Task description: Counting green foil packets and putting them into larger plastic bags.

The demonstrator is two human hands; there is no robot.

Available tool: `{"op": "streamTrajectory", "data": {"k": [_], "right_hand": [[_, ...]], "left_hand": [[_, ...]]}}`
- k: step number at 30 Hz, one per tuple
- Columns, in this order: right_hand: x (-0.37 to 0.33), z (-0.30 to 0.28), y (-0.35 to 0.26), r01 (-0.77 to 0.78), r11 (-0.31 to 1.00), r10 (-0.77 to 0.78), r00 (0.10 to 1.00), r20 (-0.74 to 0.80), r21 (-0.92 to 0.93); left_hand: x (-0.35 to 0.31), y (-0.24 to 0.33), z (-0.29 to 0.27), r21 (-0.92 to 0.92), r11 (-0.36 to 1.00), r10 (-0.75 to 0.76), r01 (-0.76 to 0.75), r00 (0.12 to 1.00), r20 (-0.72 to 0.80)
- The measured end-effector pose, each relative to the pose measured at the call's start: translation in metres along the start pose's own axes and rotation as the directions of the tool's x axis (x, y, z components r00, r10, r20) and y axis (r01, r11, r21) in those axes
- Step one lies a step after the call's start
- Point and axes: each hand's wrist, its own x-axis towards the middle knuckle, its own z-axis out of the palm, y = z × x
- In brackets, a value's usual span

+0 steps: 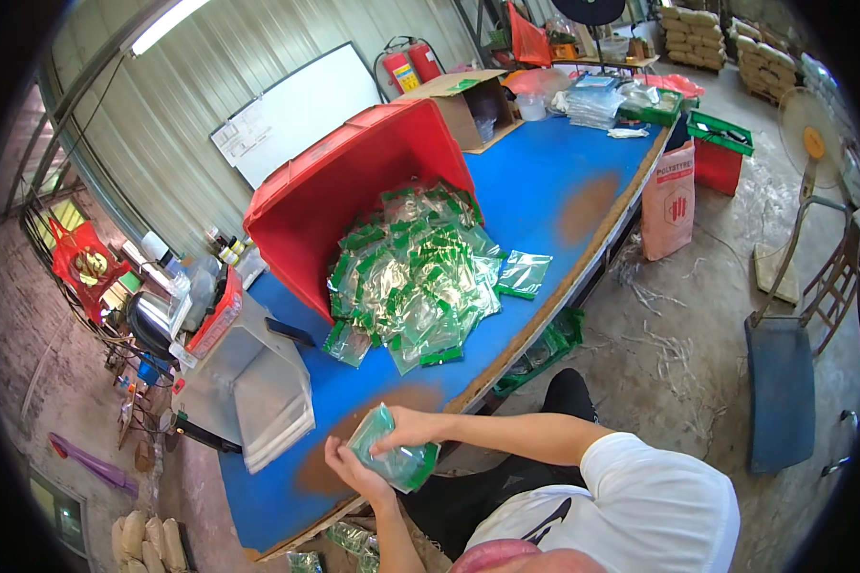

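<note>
Just over the near edge of the blue table (545, 205), I hold a small stack of clear plastic packets with green edges (398, 465). My left hand (356, 472) grips the stack from its left and lower side. From the upper side my right hand (406, 430) closes on it, thumb lying across the top. The number of packets in the stack cannot be made out. Beyond my hands, a large heap of similar green-edged packets (420, 277) spills onto the table from a red bin (296, 205) tipped on its side.
Left of my hands stands a box-like holder with clear plastic sheets (275, 406). A cardboard box (463, 105) and stacked clear bags (592, 103) sit at the far end. A printed sack (669, 205) and a blue chair (780, 396) stand on the floor to the right.
</note>
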Motion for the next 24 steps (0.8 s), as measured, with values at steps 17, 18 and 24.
{"op": "streamTrajectory", "data": {"k": [17, 18, 24], "right_hand": [[0.009, -0.097, 0.053, -0.049, 0.903, 0.215, 0.911, -0.35, 0.427], [0.011, -0.1, 0.054, -0.09, 0.876, 0.256, 0.92, -0.298, 0.474], [0.006, -0.094, 0.047, 0.032, 0.921, 0.094, 0.949, -0.302, 0.387]], "left_hand": [[-0.026, -0.219, -0.109, 0.872, 0.343, -0.341, -0.349, 0.818, 0.462], [-0.016, -0.217, -0.105, 0.863, 0.375, -0.338, -0.338, 0.817, 0.467], [0.022, -0.206, -0.102, 0.824, 0.507, -0.381, -0.251, 0.792, 0.476]]}}
